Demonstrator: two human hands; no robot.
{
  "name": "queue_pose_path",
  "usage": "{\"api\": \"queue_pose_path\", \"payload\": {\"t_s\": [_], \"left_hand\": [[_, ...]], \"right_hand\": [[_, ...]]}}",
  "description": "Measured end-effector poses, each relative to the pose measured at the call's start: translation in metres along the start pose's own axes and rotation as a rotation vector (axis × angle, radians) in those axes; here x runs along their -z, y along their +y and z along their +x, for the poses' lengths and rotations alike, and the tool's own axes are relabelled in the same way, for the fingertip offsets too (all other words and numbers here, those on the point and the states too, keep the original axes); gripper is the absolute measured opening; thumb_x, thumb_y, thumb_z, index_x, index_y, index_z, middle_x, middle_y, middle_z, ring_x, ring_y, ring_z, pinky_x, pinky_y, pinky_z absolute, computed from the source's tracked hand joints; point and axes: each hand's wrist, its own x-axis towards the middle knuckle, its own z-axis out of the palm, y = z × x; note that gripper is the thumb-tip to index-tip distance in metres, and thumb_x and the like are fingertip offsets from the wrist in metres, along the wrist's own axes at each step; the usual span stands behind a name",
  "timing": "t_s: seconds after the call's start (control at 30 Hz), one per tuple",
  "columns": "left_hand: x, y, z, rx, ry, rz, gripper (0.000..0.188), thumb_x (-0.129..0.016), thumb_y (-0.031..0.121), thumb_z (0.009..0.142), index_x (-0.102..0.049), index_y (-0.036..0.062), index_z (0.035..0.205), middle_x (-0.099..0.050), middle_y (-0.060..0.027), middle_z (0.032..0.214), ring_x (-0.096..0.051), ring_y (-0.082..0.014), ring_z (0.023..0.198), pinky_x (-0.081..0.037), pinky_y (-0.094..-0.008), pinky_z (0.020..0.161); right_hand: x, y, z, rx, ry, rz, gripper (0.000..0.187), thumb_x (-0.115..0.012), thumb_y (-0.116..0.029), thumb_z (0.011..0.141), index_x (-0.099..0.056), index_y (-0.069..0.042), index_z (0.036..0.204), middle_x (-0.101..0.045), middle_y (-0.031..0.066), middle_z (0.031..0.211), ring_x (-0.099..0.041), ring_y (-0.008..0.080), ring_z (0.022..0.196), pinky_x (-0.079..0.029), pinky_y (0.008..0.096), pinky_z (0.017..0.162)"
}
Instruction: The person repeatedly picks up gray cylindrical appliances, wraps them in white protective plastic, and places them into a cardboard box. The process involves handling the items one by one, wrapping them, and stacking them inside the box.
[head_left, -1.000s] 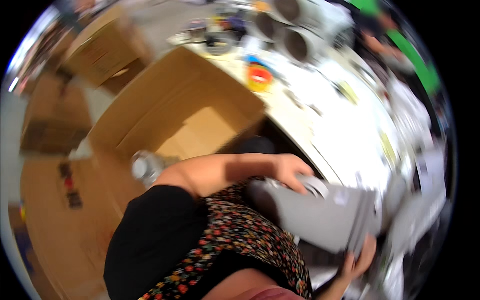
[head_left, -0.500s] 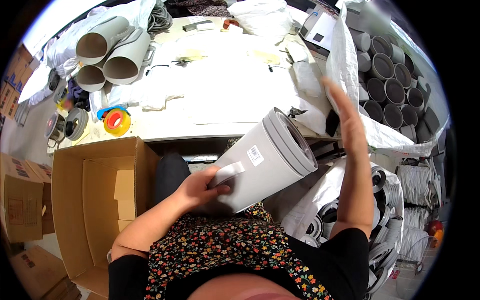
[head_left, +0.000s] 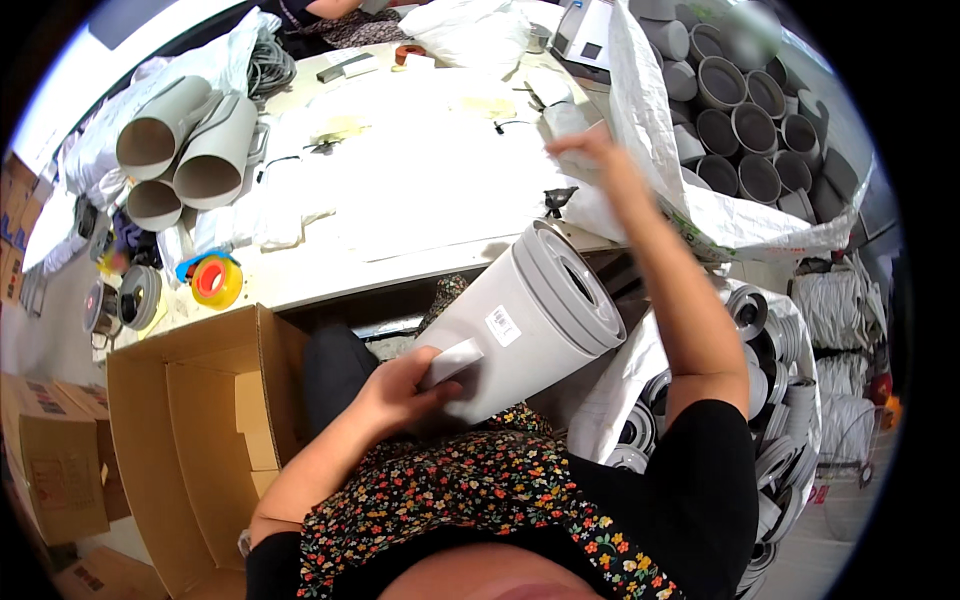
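Here the left hand (head_left: 400, 392) is gripping a grey canister (head_left: 520, 320) by its handle, tilted over the lap.
The right hand (head_left: 592, 150) is reaching, fingers loosely spread, at the white sack (head_left: 700, 215) holding grey tubes (head_left: 745, 130). An open box (head_left: 190, 430) is sitting at left.

A packing workshop (grey pipe fittings (head_left: 740, 140) stacked, cartons (head_left: 190, 420) open).

Matt grey plastic canister (head_left: 525, 310), brown cardboard box (head_left: 190, 420).
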Motion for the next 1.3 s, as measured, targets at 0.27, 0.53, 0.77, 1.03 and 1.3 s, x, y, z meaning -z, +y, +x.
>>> {"api": "queue_pose_path", "payload": {"t_s": [0.27,0.53,0.77,1.03,1.3], "left_hand": [[-0.002,-0.015,0.005,-0.017,0.033,-0.005,0.031,-0.068,0.023,0.08,-0.056,0.0065,0.103,-0.062,-0.0125,0.085,-0.062,-0.02,0.077,-0.048,-0.0319,0.068],[0.045,-0.047,0.021,0.087,0.036,-0.614,0.026,-0.065,0.018,0.083,-0.052,0.0043,0.101,-0.052,0.0015,0.069,-0.041,-0.0032,0.048,-0.034,-0.0182,0.046],[0.038,-0.034,0.029,0.119,-0.009,-0.461,0.029,-0.065,0.021,0.083,-0.051,0.0043,0.102,-0.051,0.0021,0.069,-0.04,-0.0038,0.048,-0.033,-0.0192,0.044],[0.027,-0.024,0.033,0.18,-0.018,-0.256,0.028,-0.064,0.022,0.083,-0.053,0.0041,0.101,-0.054,0.0008,0.071,-0.045,-0.0047,0.052,-0.038,-0.0211,0.048],[0.011,-0.002,0.016,-0.261,0.022,0.058,0.024,-0.07,0.013,0.079,-0.055,0.0034,0.096,-0.057,-0.0035,0.074,-0.055,-0.0131,0.069,-0.046,-0.0286,0.06]], "right_hand": [[-0.022,0.01,-0.018,0.049,-0.168,-0.032,0.047,-0.025,-0.037,0.099,-0.062,-0.013,0.113,-0.059,0.0136,0.117,-0.05,0.0222,0.116,-0.031,0.0308,0.103],[0.006,0.009,-0.029,0.305,0.113,0.127,0.066,-0.022,-0.053,0.095,-0.039,-0.002,0.134,-0.046,0.0149,0.133,-0.038,0.0268,0.127,-0.019,0.0382,0.109],[-0.015,-0.003,-0.059,0.173,-0.237,0.038,0.09,-0.027,-0.071,0.084,-0.02,-0.003,0.143,-0.023,0.0141,0.148,-0.014,0.0264,0.138,-0.009,0.0395,0.111],[-0.062,-0.036,-0.042,0.517,-0.585,0.119,0.068,-0.036,-0.059,0.089,-0.041,-0.008,0.135,-0.04,0.0111,0.139,-0.031,0.0287,0.132,-0.021,0.0416,0.109],[-0.061,0.047,-0.021,-0.236,-0.398,0.137,0.054,-0.025,-0.044,0.097,-0.056,-0.005,0.119,-0.059,0.0104,0.114,-0.051,0.0219,0.108,-0.03,0.0344,0.102]]}}
